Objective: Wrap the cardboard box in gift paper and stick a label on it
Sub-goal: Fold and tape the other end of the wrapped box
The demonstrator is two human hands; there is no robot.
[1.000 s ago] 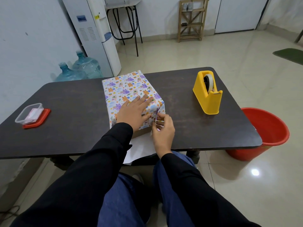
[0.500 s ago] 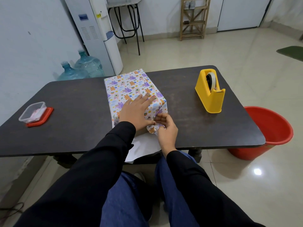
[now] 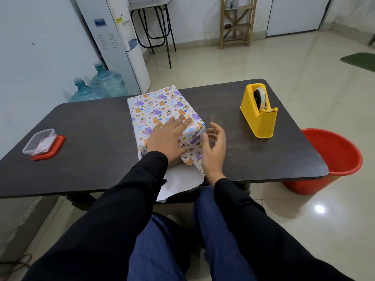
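Box (image 3: 160,106) sits mid-tabletop (image 3: 91,138), wrapped in patterned paper. Left hand (image 3: 168,140) lies flat on its top, fingers straight, grip apart. Right hand (image 3: 215,149) hovers just beside the near right corner, fingers loosely spread, grip holding nothing. Paper flap (image 3: 182,179) hangs over the near edge.

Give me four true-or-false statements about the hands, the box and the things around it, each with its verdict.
1. The left hand lies flat on the wrapped box. True.
2. The right hand grips the yellow tape dispenser. False: it is open beside the box; the dispenser stands apart on the table.
3. The red bucket stands on the table. False: it stands on the floor.
4. A clear container sits on a red lid. True.
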